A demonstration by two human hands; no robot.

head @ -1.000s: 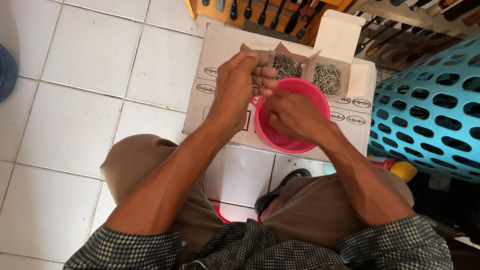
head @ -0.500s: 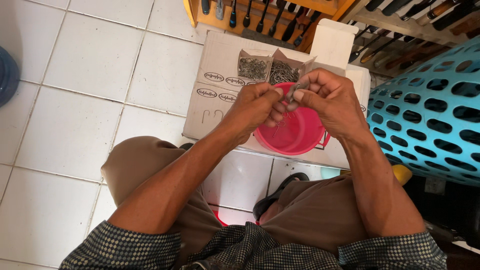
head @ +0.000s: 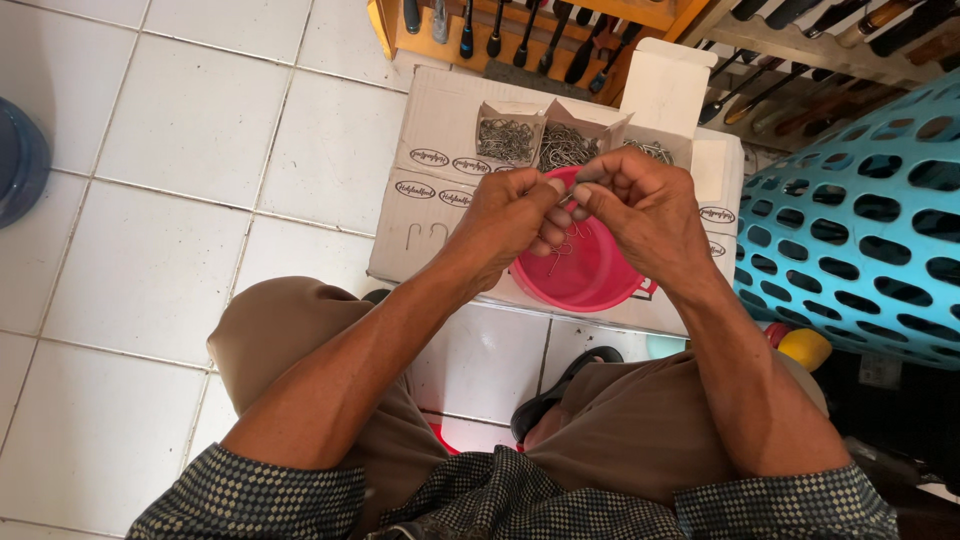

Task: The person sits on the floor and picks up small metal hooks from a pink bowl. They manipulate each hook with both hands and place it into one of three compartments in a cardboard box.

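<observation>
Metal hooks (head: 562, 243) hang pinched between the closed left hand (head: 510, 215) and, at 3 o'clock, right hand (head: 640, 210), above the pink bowl (head: 590, 275).

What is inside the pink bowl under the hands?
The visible part of the pink bowl looks bare. A thin wire piece hangs over it from the fingers. The hands cover its far side.

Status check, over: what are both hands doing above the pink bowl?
Left hand and right hand both pinched on small wire hooks. Hooks hang over pink bowl. Nothing between hands and bowl.
</observation>
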